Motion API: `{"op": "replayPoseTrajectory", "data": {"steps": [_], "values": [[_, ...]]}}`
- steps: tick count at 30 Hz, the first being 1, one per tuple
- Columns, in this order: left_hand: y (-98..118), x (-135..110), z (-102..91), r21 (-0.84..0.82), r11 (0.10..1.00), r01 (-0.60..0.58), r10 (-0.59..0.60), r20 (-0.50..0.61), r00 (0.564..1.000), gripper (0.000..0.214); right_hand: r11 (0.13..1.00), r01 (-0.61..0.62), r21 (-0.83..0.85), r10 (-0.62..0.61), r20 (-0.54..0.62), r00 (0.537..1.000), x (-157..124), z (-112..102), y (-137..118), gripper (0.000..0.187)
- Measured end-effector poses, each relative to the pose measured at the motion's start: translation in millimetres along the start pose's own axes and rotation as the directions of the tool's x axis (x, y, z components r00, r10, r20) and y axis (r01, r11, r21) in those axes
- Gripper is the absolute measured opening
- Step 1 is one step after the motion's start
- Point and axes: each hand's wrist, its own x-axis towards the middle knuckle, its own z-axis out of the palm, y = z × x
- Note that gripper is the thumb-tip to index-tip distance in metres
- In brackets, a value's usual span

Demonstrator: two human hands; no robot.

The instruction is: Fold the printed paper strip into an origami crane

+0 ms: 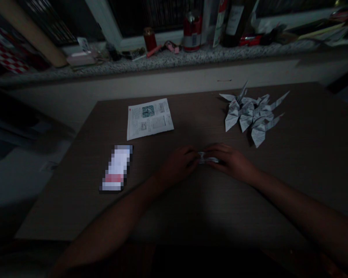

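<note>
Between my two hands, low over the middle of the table, is a small piece of folded printed paper [202,157]. My left hand [179,164] has its fingers closed on the paper's left end. From the other side my right hand [232,160] grips it, fingers bent over the top and thumb below. Most of the paper is hidden by the fingers, and the dim light blurs its folds. Beyond my right hand stands a cluster of several folded paper cranes [249,114], made from printed pages. A printed sheet [150,119] lies flat beyond my left hand.
A lit phone [116,168], its screen pixelated, lies on the brown table [84,154] at the left. Behind the table runs a granite windowsill [162,61] with a red can [192,31], a dark bottle [234,23], a small red jar [150,38] and other clutter.
</note>
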Motion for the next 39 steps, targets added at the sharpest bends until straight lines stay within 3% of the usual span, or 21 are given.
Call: {"op": "replayPoseTrajectory", "data": {"steps": [11, 16, 27, 32, 39], "values": [[-4, 2, 3.8, -0.02, 1.0, -0.024, 0.024, -0.015, 1.0, 0.016, 0.999, -0.04, 0.014, 0.04, 0.008, 0.999, 4, 1, -4, 0.016], [-3, 2, 2.3, -0.034, 0.999, -0.034, 0.033, -0.027, 0.999, 0.013, 0.995, -0.099, -0.005, 0.099, -0.025, 0.995, 4, 0, -7, 0.026], [6, 4, -2.3, -0.107, 0.992, 0.072, -0.074, -0.014, 0.997, 0.021, 0.993, -0.115, 0.007, 0.115, -0.054, 0.992, 5, 1, -9, 0.014], [6, 4, -2.2, -0.086, 0.989, 0.124, -0.124, 0.004, 0.992, 0.013, 0.995, -0.105, -0.006, 0.104, -0.07, 0.992, 6, 0, -11, 0.009], [8, 4, -8.7, -0.113, 0.978, 0.175, -0.178, -0.017, 0.984, 0.01, 0.991, -0.132, -0.018, 0.13, -0.077, 0.989, 5, -2, -10, 0.016]]}}
